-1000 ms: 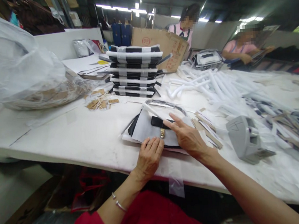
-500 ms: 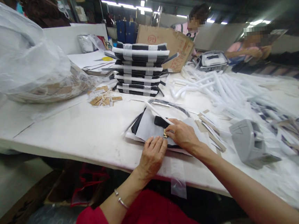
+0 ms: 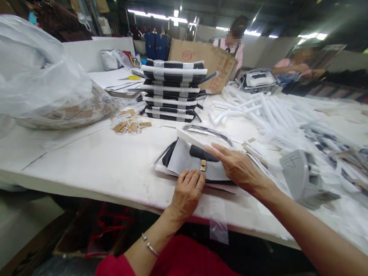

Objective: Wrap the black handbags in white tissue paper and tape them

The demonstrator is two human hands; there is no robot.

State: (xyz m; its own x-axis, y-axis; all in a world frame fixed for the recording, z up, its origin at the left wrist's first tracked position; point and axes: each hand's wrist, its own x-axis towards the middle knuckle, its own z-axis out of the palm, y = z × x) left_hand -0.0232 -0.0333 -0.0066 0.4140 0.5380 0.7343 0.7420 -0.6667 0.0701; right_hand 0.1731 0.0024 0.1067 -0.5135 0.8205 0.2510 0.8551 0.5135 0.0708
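Note:
A black bag point(image 3: 172, 152) with a gold clasp point(image 3: 203, 166) lies flat on the white table point(image 3: 108, 161), partly covered by a grey-white sheet point(image 3: 186, 159). My left hand point(image 3: 186, 194) presses on the near edge of the sheet just below the clasp, fingers bent and together. Beside it, my right hand point(image 3: 238, 167) lies flat on the sheet to the right of the clasp, with its fingers stretched out. A white strip point(image 3: 192, 139) rests across the bag's far side.
A stack of black bags banded in white point(image 3: 173, 89) stands behind. White foam tubes point(image 3: 265, 109) spread at the right, a grey tape dispenser point(image 3: 298, 175) sits near my right arm. A large plastic bag point(image 3: 27, 78) fills the left; brown tags point(image 3: 129, 125) lie nearby. Two people work beyond.
My right hand went from flat to pinching at the gold clasp half a second ago, then opened and laid flat again to the right of it. The left hand stayed in place.

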